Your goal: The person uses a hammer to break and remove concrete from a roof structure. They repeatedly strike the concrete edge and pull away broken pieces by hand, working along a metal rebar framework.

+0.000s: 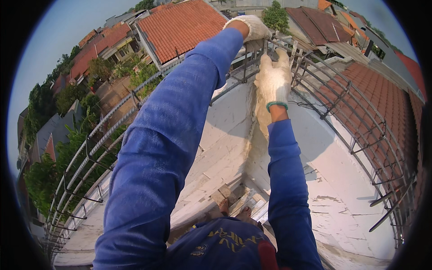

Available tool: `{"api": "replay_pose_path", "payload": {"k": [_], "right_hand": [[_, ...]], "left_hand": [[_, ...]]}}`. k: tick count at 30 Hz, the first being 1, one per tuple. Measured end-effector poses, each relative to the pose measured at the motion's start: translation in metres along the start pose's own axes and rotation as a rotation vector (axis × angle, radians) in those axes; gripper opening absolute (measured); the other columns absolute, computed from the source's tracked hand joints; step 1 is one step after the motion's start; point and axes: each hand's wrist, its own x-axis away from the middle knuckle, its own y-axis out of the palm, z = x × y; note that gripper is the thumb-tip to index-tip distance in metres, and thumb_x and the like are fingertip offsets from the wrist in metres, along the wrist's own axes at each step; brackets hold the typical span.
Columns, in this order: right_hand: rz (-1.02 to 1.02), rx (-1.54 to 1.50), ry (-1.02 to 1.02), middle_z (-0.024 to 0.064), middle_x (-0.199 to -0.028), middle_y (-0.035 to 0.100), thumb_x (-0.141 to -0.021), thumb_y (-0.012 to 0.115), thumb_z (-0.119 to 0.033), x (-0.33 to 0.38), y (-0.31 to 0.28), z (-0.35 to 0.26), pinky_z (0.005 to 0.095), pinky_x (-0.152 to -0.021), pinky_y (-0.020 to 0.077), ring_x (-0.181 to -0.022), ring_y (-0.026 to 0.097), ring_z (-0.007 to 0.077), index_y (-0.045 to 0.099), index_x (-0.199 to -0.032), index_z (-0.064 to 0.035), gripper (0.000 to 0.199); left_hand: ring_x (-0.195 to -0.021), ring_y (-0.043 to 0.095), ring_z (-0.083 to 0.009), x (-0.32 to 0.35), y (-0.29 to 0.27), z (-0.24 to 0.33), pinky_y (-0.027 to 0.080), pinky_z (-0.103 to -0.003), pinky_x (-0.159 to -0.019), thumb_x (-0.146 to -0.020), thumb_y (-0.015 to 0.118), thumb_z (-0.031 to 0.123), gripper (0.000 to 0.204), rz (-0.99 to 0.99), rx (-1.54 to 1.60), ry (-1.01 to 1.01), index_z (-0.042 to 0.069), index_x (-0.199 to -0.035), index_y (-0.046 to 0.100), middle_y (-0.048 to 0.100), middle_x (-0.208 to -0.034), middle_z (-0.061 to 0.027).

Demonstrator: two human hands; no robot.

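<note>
Rebar (315,85) runs in long curved rows along the top of a white wall, forming a steel cage (360,117) that meets at a corner far ahead of the person, where both gloved hands are at work. At that corner, upright bars and stirrups cross just under the gloves. The left hand (250,26), in a white knit glove, is curled over the top of the bars at the corner, its fingers closed down around the steel as far as can be seen. The right hand (273,77), in a matching glove with a green cuff, lies just below and to the right of the left one, back of the hand facing the camera, fingers held together and pointing up toward the bars; whether it grips a bar or only rests against the cage cannot be told. Both arms wear blue sleeves (171,135) and stretch forward from the lower edge. Below them the white wall (342,180) slopes down on both sides to a narrow landing with pale steps, where the person's bare feet (234,209) stand. Beyond the cage, orange tiled roofs (180,27) and green trees (45,175) spread out well below.
</note>
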Motion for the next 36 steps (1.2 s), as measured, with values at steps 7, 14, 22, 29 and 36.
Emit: {"api": "replay_pose_path", "payload": {"k": [7, 14, 22, 29, 36], "right_hand": [[0.295, 0.609, -0.594, 0.0152, -0.114, 0.079, -0.105, 0.057, -0.020, -0.004, -0.002, 0.019, 0.0392, -0.089, 0.0584, -0.098, 0.077, 0.0311, 0.075, -0.128, -0.0087, 0.031], [0.240, 0.433, -0.433, 0.0185, -0.116, 0.078, -0.103, 0.060, -0.021, -0.001, -0.002, 0.020, 0.0443, -0.094, 0.0587, -0.107, 0.075, 0.0393, 0.077, -0.125, -0.0127, 0.029], [0.126, 0.551, -0.315, 0.0203, -0.119, 0.077, -0.096, 0.070, -0.028, 0.004, 0.002, -0.004, 0.0461, -0.092, 0.0594, -0.104, 0.077, 0.0364, 0.066, -0.139, -0.0088, 0.047], [0.229, 0.871, -0.390, 0.0183, -0.110, 0.078, -0.095, 0.071, -0.034, -0.007, 0.006, -0.012, 0.0488, -0.089, 0.0598, -0.102, 0.076, 0.0385, 0.071, -0.125, -0.0106, 0.038], [0.313, 0.740, -0.436, 0.0227, -0.100, 0.078, -0.099, 0.062, -0.029, -0.008, 0.012, -0.012, 0.0499, -0.084, 0.0603, -0.097, 0.076, 0.0413, 0.075, -0.118, -0.0080, 0.031]], "left_hand": [[-0.100, 0.078, -0.0251, -0.007, 0.000, 0.003, 0.061, -0.040, -0.091, -0.102, 0.068, 0.040, 0.040, 0.093, -0.159, 0.077, 0.007, -0.122, 0.080, 0.080, -0.118, -0.0115], [-0.095, 0.079, -0.0219, -0.012, 0.002, 0.001, 0.062, -0.041, -0.089, -0.102, 0.068, 0.038, 0.039, 0.083, -0.135, 0.044, 0.008, -0.123, 0.080, 0.080, -0.121, -0.0095], [-0.114, 0.075, -0.0293, 0.002, 0.000, 0.006, 0.059, -0.049, -0.097, -0.103, 0.065, 0.046, 0.047, 0.073, -0.169, 0.015, 0.009, -0.130, 0.077, 0.076, -0.131, -0.0133], [-0.126, 0.070, -0.0374, -0.008, 0.010, 0.008, 0.054, -0.051, -0.105, -0.104, 0.060, 0.044, 0.047, 0.101, -0.321, 0.085, 0.012, -0.136, 0.073, 0.072, -0.141, -0.0112], [-0.131, 0.067, -0.0371, -0.052, 0.030, -0.016, 0.053, -0.053, -0.108, -0.103, 0.062, 0.045, 0.049, 0.204, -0.311, 0.134, 0.013, -0.138, 0.073, 0.070, -0.144, -0.0120]]}}
